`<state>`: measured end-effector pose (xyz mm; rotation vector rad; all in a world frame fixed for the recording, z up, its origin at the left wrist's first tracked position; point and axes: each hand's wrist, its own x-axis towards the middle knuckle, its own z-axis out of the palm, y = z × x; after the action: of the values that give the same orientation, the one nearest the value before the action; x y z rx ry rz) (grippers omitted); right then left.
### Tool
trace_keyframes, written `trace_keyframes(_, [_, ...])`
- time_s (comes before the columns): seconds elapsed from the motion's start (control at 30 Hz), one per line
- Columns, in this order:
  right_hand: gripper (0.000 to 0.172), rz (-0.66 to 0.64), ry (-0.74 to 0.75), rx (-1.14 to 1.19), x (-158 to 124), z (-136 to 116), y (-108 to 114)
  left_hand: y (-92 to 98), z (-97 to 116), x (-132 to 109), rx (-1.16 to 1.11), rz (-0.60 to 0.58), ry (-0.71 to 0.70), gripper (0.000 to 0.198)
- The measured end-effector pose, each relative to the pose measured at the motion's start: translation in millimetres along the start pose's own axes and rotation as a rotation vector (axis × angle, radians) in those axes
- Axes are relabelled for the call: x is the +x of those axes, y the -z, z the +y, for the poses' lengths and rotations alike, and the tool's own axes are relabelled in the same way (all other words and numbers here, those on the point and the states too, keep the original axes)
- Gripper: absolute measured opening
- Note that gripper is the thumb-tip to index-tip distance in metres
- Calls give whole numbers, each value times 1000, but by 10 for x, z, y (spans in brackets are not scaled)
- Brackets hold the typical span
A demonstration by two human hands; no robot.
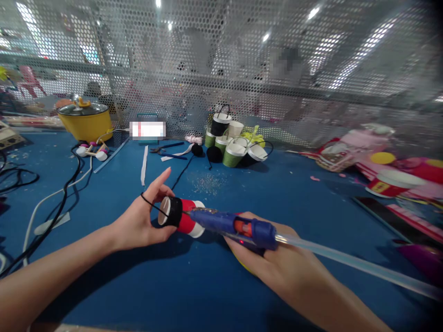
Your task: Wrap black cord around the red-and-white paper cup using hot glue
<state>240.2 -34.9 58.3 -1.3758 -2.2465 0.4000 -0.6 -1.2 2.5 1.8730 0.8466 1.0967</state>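
My left hand (145, 214) is closed around a small red and white paper cup (188, 224) lying on its side, its base end toward the left. Black cord (175, 212) is wrapped in a band around that end, and a strand loops over my left hand. My right hand (266, 253) grips a blue hot glue gun (231, 226) with a small red light lit on it. The gun's nozzle points left and meets the cup near the edge of the black band. A long clear glue stick (346, 263) sticks out of the gun's back end.
Several cord-wrapped cups (233, 152) stand at the back beside black yarn balls (214, 154). Pliers (166, 151) and white strips (144, 166) lie left of them. A yellow pot (85, 122) and cables (62, 193) are at left; a phone (380, 216) and red cup (391, 183) at right.
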Motion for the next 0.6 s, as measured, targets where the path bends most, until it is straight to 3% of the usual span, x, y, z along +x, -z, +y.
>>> trace_keyframes(0.37, [13, -74, -117, -27, 108, -55, 66, 12, 28, -17, 167, -49, -179, 93])
trace_keyframes(0.6, [9, -36, -125, -85, 107, -53, 56, 7, 44, -17, 156, -72, -197, 94])
